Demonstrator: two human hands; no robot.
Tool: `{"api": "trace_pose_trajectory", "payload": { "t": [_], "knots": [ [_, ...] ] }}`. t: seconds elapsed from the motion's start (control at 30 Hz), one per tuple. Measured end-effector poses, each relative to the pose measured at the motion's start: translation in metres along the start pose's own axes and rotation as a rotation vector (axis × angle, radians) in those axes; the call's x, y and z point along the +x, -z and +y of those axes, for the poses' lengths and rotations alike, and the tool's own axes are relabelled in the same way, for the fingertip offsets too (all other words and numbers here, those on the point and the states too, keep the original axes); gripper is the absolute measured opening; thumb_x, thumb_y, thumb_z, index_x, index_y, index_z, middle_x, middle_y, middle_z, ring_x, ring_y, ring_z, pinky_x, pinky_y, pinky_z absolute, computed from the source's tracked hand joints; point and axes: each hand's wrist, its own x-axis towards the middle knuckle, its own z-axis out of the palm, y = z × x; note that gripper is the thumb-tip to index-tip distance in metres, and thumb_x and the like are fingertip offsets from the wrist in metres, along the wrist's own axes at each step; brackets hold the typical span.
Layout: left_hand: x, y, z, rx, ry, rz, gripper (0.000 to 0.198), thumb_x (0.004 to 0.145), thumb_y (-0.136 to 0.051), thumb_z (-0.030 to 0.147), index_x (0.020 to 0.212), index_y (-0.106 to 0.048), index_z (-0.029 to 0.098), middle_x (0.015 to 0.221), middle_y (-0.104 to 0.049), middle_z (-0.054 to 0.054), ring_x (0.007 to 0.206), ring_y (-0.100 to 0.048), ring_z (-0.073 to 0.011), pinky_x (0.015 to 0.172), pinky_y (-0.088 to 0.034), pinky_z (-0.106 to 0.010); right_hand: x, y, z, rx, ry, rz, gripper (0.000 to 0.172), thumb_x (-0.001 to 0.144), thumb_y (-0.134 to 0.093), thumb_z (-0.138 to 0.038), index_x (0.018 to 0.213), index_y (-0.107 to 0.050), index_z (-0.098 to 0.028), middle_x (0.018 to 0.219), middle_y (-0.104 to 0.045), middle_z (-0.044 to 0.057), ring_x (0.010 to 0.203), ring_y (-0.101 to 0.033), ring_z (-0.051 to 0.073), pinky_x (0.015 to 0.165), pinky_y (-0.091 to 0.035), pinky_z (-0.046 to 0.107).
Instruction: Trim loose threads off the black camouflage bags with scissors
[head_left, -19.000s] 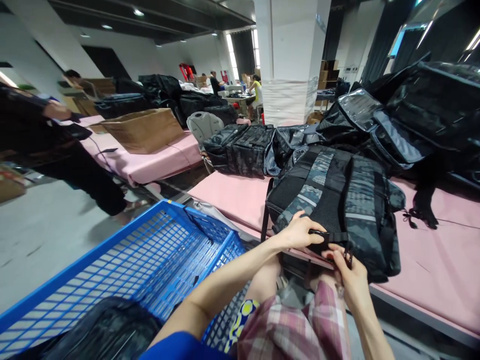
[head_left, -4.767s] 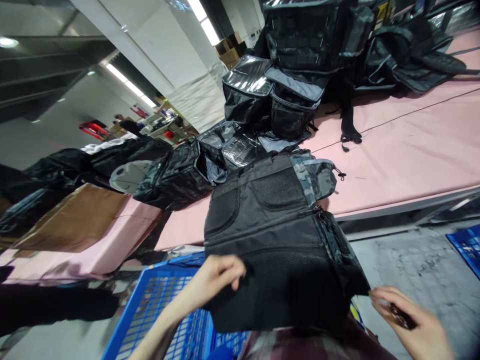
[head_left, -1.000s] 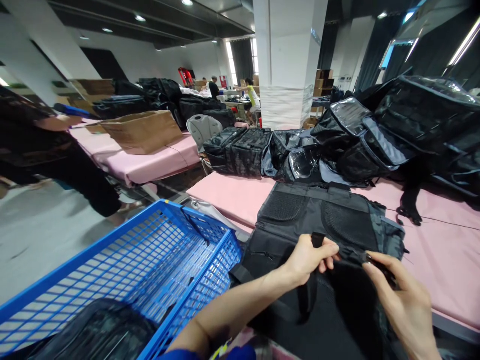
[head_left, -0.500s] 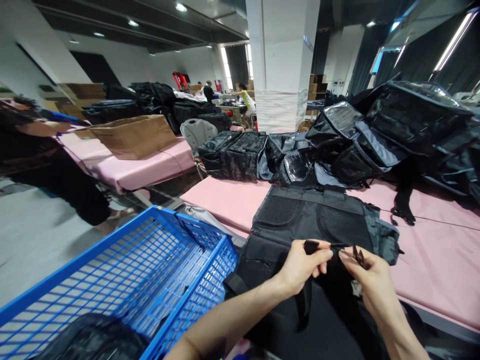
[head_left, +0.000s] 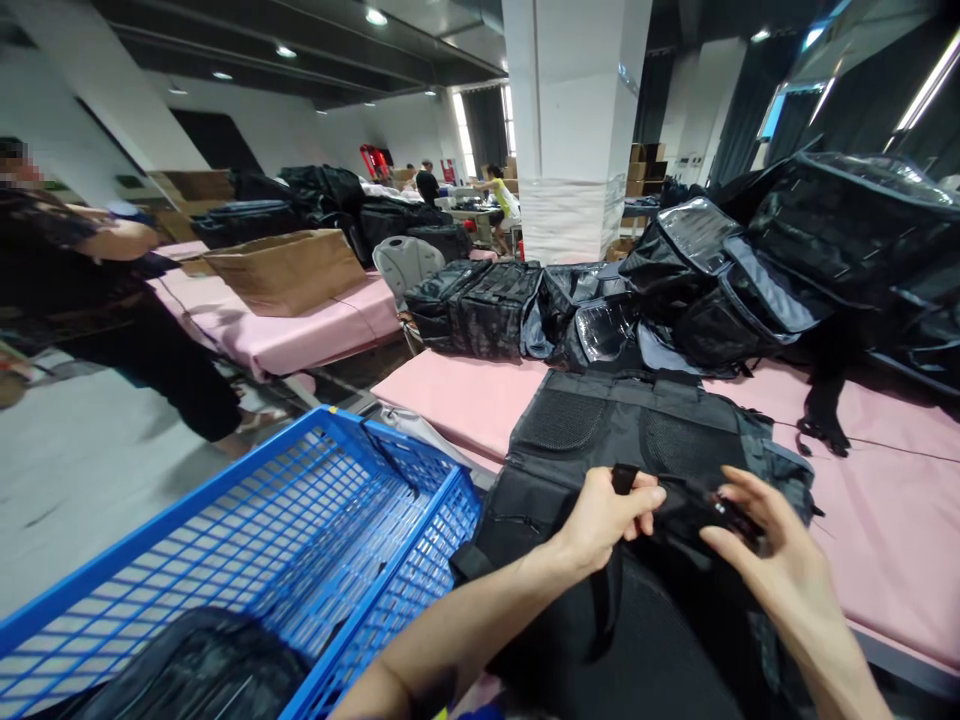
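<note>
A black backpack lies in front of me with its mesh-padded back panel up. Above it, my left hand is closed in a pinch on a black strap, whose loose end hangs below the fingers. My right hand is just to the right, thumb and index finger apart around a dark, shiny buckle. Motion blurs the buckle, and its exact shape cannot be made out. Between the two hands the strap is hard to tell from the black fabric behind it.
A blue plastic crate stands at my left with a dark bag inside. Dark bags are piled along the back of the pink table. An open cardboard box sits on another table; a person stands left of it.
My right hand has moved slightly right, away from the left, and its thumb and fingers have spread around the buckle. My left hand keeps its pinch. The view has shifted a little left.
</note>
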Motion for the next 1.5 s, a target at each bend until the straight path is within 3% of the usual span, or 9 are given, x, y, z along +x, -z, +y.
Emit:
{"api": "trace_pose_trajectory", "payload": {
  "t": [0.17,0.37,0.83,1.0,1.07,1.2,1.3,1.4,1.5],
  "knots": [
    [0.001,-0.002,0.005,0.078,0.024,-0.021,0.020,0.065,-0.063,0.029,0.059,-0.056,0.011,0.043,-0.047,0.004,0.037,-0.035,-0.0028,0.039,-0.021,-0.019,0.003,0.020,-0.001,-0.474,0.671,0.197,0.026,0.079,-0.065,-0.017,0.105,-0.062,-0.021,0.092,-0.068,0.005,0.078,-0.060,0.016,0.075,-0.046,0.030],
    [0.002,-0.002,0.002,0.095,0.030,-0.035,0.020,0.065,-0.063,0.030,0.065,-0.059,0.010,0.044,-0.047,0.004,0.039,-0.037,-0.0035,0.040,-0.023,-0.019,0.009,0.021,-0.003,-0.630,0.888,0.188,0.035,0.073,-0.070,-0.007,0.106,-0.061,-0.018,0.086,-0.069,0.004,0.072,-0.059,0.017,0.070,-0.043,0.032],
    [0.002,0.001,0.003,0.126,0.036,-0.123,0.022,0.066,-0.065,0.031,0.069,-0.062,0.009,0.043,-0.048,0.005,0.038,-0.036,-0.0026,0.041,-0.023,-0.019,0.008,0.023,0.001,-0.445,0.794,0.036,0.030,0.080,-0.065,-0.012,0.107,-0.062,-0.022,0.091,-0.068,0.003,0.076,-0.060,0.015,0.070,-0.044,0.031],
    [0.003,0.002,0.003,0.081,0.074,-0.116,0.028,0.062,-0.070,0.036,0.062,-0.057,0.011,0.044,-0.047,0.004,0.039,-0.039,-0.0031,0.041,-0.022,-0.019,0.003,0.027,0.006,-0.225,0.450,0.106,0.014,0.083,-0.062,-0.025,0.097,-0.065,-0.024,0.091,-0.066,0.002,0.076,-0.060,0.015,0.063,-0.044,0.027],
    [0.003,0.002,0.002,0.071,0.079,-0.108,0.030,0.061,-0.071,0.037,0.061,-0.056,0.011,0.044,-0.047,0.004,0.039,-0.038,-0.0027,0.040,-0.021,-0.018,0.001,0.028,0.007,-0.233,0.446,0.112,0.017,0.082,-0.063,-0.026,0.099,-0.065,-0.024,0.092,-0.066,0.002,0.077,-0.060,0.015,0.063,-0.044,0.027],
    [0.004,0.004,0.000,0.064,0.077,-0.124,0.031,0.061,-0.071,0.038,0.064,-0.058,0.010,0.043,-0.047,0.005,0.038,-0.037,-0.0024,0.040,-0.021,-0.018,0.001,0.028,0.006,-0.289,0.586,-0.023,0.018,0.081,-0.063,-0.024,0.099,-0.066,-0.025,0.088,-0.068,0.001,0.076,-0.061,0.015,0.070,-0.046,0.028],
    [0.006,0.004,-0.002,0.086,0.108,-0.176,0.028,0.061,-0.071,0.035,0.068,-0.059,0.010,0.044,-0.049,0.005,0.038,-0.038,-0.0031,0.038,-0.022,-0.018,0.007,0.023,0.000,-0.131,0.391,-0.060,0.010,0.083,-0.061,-0.031,0.089,-0.065,-0.024,0.084,-0.068,0.000,0.071,-0.062,0.013,0.064,-0.048,0.023],
    [0.006,0.002,-0.006,0.131,0.097,-0.253,0.020,0.065,-0.067,0.029,0.064,-0.058,0.012,0.045,-0.049,0.005,0.038,-0.038,-0.0029,0.038,-0.023,-0.017,0.017,0.009,-0.011,-0.017,0.234,-0.082,0.026,0.076,-0.065,-0.042,0.092,-0.066,-0.022,0.085,-0.069,0.002,0.070,-0.064,0.015,0.059,-0.049,0.022],
    [0.003,0.003,-0.008,0.211,0.071,-0.366,0.016,0.069,-0.062,0.026,0.064,-0.058,0.012,0.048,-0.050,0.004,0.040,-0.040,-0.0031,0.040,-0.028,-0.017,0.025,-0.006,-0.023,0.062,0.150,-0.316,0.029,0.076,-0.063,-0.047,0.082,-0.067,-0.019,0.074,-0.066,0.003,0.063,-0.061,0.016,0.055,-0.048,0.023]
  ]
}}
